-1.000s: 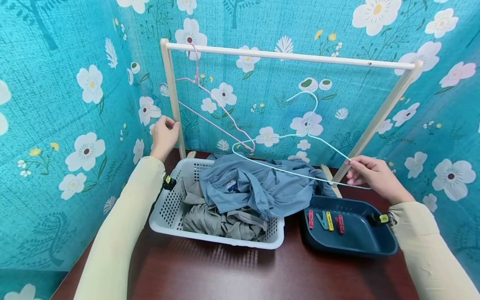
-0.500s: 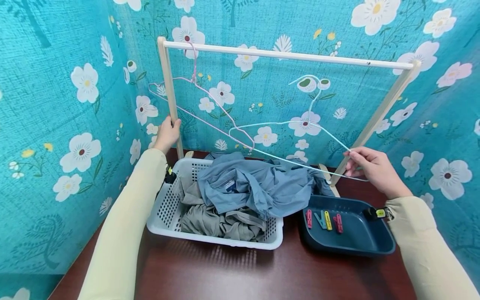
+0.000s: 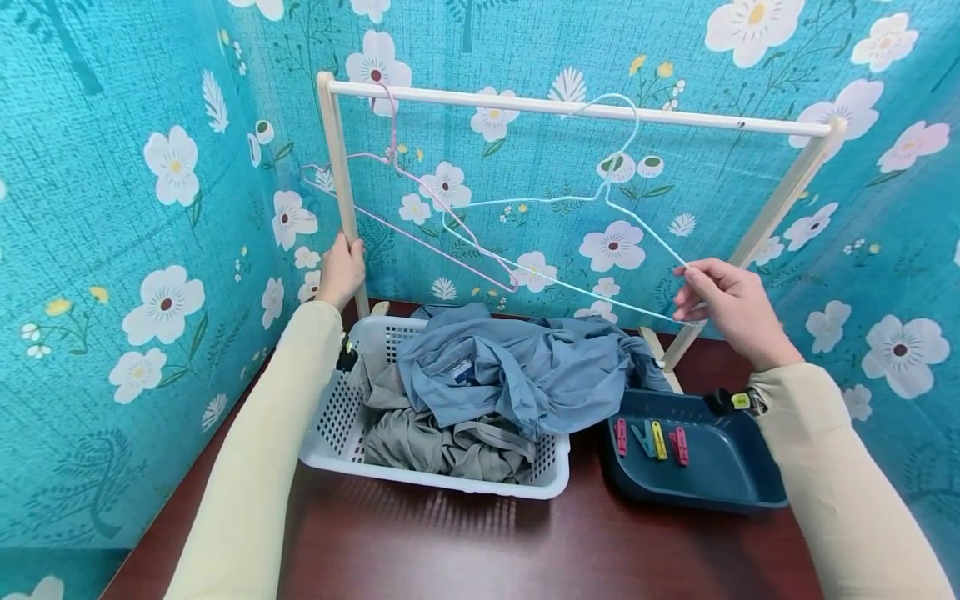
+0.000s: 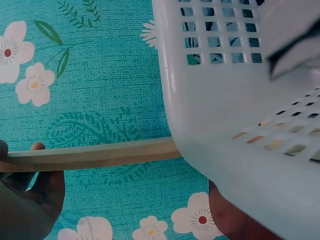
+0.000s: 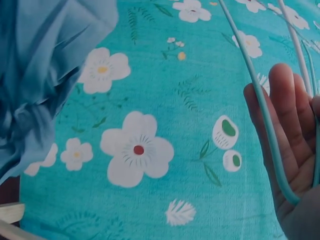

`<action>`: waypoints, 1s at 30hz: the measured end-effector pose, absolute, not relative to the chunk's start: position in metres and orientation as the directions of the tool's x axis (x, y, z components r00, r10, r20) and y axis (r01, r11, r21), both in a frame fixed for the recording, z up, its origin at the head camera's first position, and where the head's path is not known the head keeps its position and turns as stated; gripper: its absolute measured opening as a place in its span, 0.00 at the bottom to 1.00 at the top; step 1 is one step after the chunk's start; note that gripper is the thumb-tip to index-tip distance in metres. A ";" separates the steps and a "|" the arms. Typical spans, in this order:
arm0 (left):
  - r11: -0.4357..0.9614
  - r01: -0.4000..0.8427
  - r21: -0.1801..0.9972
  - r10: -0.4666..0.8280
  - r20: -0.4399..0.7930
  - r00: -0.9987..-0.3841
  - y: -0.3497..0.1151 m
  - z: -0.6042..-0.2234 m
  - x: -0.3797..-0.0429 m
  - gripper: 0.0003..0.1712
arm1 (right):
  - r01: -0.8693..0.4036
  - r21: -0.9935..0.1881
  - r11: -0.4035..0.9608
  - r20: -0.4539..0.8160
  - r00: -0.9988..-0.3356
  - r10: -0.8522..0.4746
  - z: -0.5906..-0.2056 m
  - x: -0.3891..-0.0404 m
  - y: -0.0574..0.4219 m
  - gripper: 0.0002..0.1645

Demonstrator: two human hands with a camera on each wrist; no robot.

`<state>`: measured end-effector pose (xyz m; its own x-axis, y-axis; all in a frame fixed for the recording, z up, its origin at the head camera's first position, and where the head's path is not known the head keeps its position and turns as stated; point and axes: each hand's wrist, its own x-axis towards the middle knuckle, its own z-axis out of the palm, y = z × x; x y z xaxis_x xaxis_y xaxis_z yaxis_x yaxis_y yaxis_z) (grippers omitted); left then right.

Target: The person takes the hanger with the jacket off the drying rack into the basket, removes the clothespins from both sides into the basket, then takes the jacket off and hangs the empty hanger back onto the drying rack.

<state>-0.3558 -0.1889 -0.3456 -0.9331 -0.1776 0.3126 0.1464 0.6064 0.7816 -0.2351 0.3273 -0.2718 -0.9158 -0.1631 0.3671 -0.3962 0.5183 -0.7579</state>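
Observation:
My right hand (image 3: 731, 310) pinches the right corner of a light blue wire hanger (image 3: 648, 231). The hanger's hook now overlaps the white rod (image 3: 487, 102) of a wooden rack; whether it rests on the rod I cannot tell. In the right wrist view, the hanger's wire (image 5: 260, 102) crosses the fingers (image 5: 282, 85). My left hand (image 3: 342, 271) grips the rack's left post (image 3: 337, 158), with fingers around the wood (image 4: 110, 154) in the left wrist view. Near the left end of the rod hangs a pink wire hanger (image 3: 431, 196).
A white perforated basket (image 3: 330, 462) holds a blue-grey shirt (image 3: 517, 375) and grey cloth (image 3: 420, 442). To its right, a dark blue tray (image 3: 720, 467) contains several clothespins (image 3: 658, 440). Flowered teal cloth (image 3: 180, 333) lines the sides behind the brown table (image 3: 420, 550).
My right hand has lifted the blue hanger, bringing its hook up to the rod's height. My left hand has closed around the left post. The pink hanger has swayed slightly.

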 end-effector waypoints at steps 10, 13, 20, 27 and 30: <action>0.592 0.159 0.790 -0.175 0.319 -0.932 -0.189 -0.347 -0.356 0.25 | -0.388 -0.784 0.485 0.364 -0.920 -0.149 -0.264 -0.253 0.306 0.19; 0.577 0.162 0.800 -0.180 0.318 -0.931 -0.189 -0.348 -0.356 0.23 | -0.386 -0.778 0.496 0.361 -0.921 -0.149 -0.261 -0.257 0.300 0.20; 0.586 0.161 0.794 -0.174 0.318 -0.932 -0.187 -0.347 -0.355 0.24 | -0.381 -0.781 0.494 0.351 -0.923 -0.157 -0.260 -0.263 0.290 0.23; 0.568 0.159 0.808 -0.170 0.305 -0.937 -0.188 -0.349 -0.357 0.26 | -0.355 -0.775 0.523 0.315 -0.934 -0.166 -0.264 -0.267 0.279 0.25; 0.568 0.158 0.808 -0.171 0.303 -0.938 -0.190 -0.349 -0.358 0.26 | -0.353 -0.779 0.518 0.309 -0.935 -0.173 -0.265 -0.269 0.272 0.25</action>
<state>-0.3581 -0.1895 -0.3491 -0.9377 -0.1705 0.3028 0.1577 0.5676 0.8081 -0.2692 0.2723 -0.2648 -0.9353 -0.1734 0.3085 -0.3531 0.5182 -0.7790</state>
